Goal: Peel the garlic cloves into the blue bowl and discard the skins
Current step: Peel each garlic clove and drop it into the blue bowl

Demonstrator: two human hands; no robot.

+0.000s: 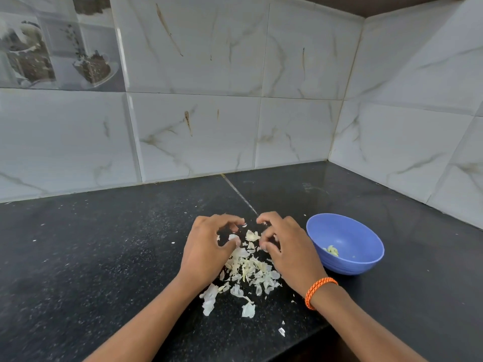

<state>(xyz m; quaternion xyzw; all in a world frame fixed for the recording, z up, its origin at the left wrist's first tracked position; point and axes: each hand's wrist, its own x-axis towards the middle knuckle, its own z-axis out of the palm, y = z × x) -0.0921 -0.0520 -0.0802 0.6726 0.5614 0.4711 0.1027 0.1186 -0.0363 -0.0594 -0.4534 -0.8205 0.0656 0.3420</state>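
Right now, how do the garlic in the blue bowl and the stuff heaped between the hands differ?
The peeled garlic cloves are few, plump and yellowish; the garlic skins are many, thin, pale flakes. The cloves sit together inside the blue bowl; the skins lie scattered on the black countertop, between the left hand and right hand. Both come from the same garlic.
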